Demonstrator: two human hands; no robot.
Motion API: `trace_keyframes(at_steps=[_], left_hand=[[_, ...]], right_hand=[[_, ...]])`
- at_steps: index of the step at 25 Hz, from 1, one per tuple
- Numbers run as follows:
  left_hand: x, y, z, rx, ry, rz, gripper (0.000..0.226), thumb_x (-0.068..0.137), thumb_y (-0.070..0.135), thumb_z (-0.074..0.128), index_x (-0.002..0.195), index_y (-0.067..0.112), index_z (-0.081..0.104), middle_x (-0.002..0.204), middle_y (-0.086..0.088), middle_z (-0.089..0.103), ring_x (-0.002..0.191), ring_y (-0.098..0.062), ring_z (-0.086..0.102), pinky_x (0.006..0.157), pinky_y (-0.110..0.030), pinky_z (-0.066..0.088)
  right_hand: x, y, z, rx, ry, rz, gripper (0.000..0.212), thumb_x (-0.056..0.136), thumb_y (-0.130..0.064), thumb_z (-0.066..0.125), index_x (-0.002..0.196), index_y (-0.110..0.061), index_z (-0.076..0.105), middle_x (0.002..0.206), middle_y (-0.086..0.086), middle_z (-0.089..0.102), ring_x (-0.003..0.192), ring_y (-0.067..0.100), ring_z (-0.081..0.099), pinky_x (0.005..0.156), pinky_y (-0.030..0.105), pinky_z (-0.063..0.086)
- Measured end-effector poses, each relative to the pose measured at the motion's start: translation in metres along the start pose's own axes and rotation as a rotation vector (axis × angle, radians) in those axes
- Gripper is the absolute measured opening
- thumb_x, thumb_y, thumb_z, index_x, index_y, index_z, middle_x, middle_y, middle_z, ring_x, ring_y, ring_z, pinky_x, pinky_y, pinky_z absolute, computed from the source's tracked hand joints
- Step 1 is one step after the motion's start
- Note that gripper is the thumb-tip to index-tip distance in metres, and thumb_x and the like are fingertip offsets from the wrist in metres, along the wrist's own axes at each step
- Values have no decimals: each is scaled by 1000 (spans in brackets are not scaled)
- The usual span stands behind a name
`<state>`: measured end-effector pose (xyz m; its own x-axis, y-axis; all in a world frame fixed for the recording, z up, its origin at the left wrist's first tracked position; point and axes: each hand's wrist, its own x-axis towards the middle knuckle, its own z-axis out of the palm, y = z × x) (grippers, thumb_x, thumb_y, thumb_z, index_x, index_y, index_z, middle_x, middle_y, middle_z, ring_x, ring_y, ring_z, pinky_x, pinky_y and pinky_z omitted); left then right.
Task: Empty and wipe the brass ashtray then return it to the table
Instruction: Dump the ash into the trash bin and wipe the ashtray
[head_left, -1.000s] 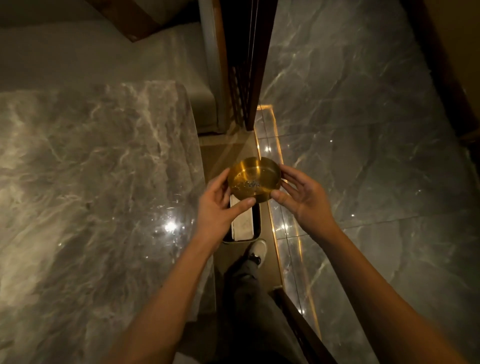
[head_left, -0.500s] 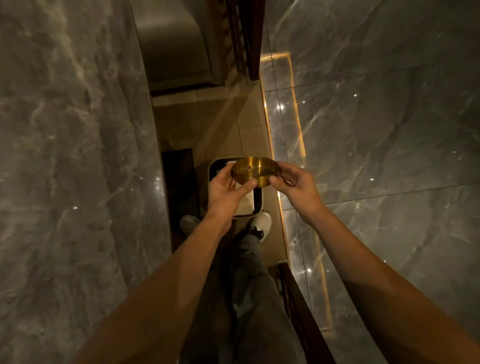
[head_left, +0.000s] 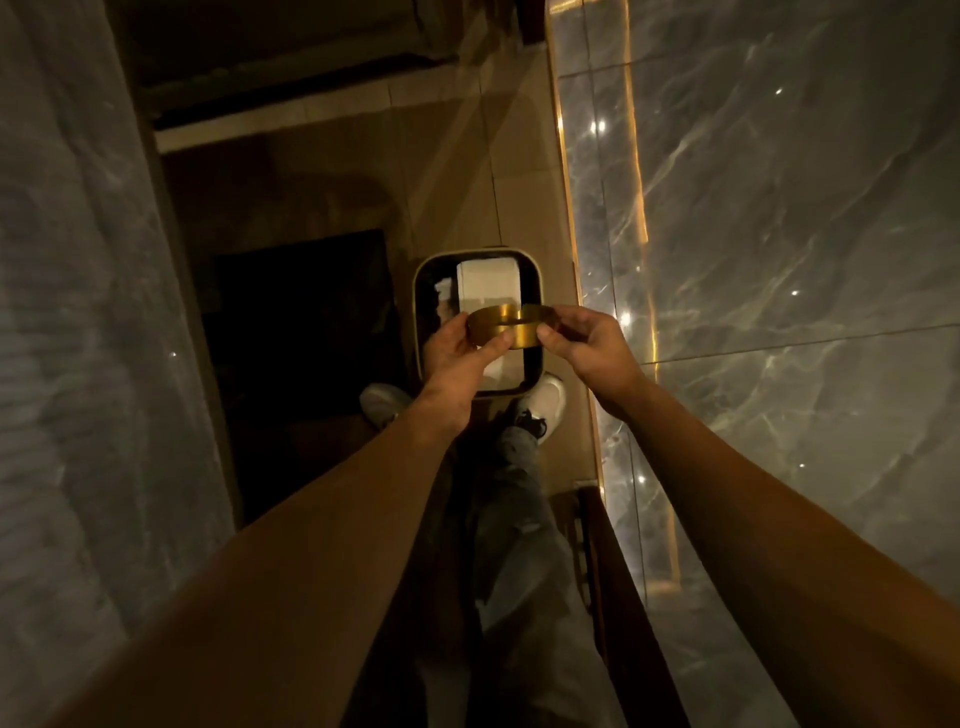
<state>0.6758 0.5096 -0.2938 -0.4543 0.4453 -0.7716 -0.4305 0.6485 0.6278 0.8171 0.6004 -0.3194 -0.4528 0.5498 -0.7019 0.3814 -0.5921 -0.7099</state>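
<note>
Both hands are sharing the grip on the brass ashtray (head_left: 510, 326): the left hand (head_left: 457, 358) is pinching its left side, the right hand (head_left: 587, 345) its right. Directly below the grip, a small bin (head_left: 422, 312) is standing on the floor, white trash inside.

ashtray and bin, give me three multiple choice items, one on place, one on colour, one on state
1. Where is the ashtray?
A. on the table
B. held over the bin
C. on the floor

2. What colour is the ashtray?
A. brass gold
B. blue
C. white

3. How is the ashtray held?
A. by the left hand alone
B. by the right hand alone
C. by both hands, tipped so that its side wall faces the camera

Answers:
1 B, the bin's rim and white contents show right behind it.
2 A, its wall shines gold.
3 C, a thumb presses each end and the inside is out of sight.
</note>
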Motion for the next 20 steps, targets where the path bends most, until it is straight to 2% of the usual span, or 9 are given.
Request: trace_keyframes(at_steps=[3,5,8,10,12,15,17,20], left_hand=[[17,-12,-2,27,42,-26,41,82,0,71,122,4,62,118,-11,68,106,-20,65,90,-23,52],[27,-18,-4,48,74,-58,39,82,1,72,120,1,63,112,-8,68,100,-16,64,81,-14,53],[40,-29,-4,17,157,-146,35,81,6,75,115,3,66,108,-6,69,100,-18,65,86,-24,52],[46,-36,-3,-14,215,-200,37,81,12,76,116,5,68,108,-6,71,99,-18,66,81,-25,52],[51,-43,-3,-44,211,-214,38,80,19,78,116,8,70,111,-8,73,102,-22,68,80,-29,56],[57,-53,-2,-70,190,-231,47,72,34,80,113,14,72,111,-8,73,105,-27,69,87,-41,58],[60,-57,-1,-76,209,-249,49,69,38,80,111,14,72,110,-9,73,103,-28,69,85,-42,59],[69,-63,1,-56,250,-251,33,78,31,79,104,13,70,104,-6,72,96,-24,69,77,-35,59]], right_hand=[[13,20,7,16,2,43,45,82,-24,71,120,-2,63,117,15,69,112,27,64,101,46,50],[20,28,12,27,23,54,44,81,-26,71,118,-3,64,115,13,70,111,27,65,101,47,50],[29,37,23,43,69,42,29,86,-19,68,111,-3,68,108,13,72,103,26,67,96,41,53],[34,41,29,60,100,51,22,88,-14,67,107,-4,69,101,9,72,94,19,68,89,32,54],[38,47,34,48,123,72,25,89,-15,67,110,-2,68,101,8,71,93,14,67,86,25,53],[44,56,37,41,137,99,29,90,-18,66,113,0,66,106,11,71,98,16,67,87,25,54],[48,60,38,58,144,106,28,90,-17,65,112,2,65,106,12,71,96,16,67,83,21,54],[52,64,40,60,167,121,23,91,-12,63,110,1,61,94,0,67,84,3,64,71,10,52]])
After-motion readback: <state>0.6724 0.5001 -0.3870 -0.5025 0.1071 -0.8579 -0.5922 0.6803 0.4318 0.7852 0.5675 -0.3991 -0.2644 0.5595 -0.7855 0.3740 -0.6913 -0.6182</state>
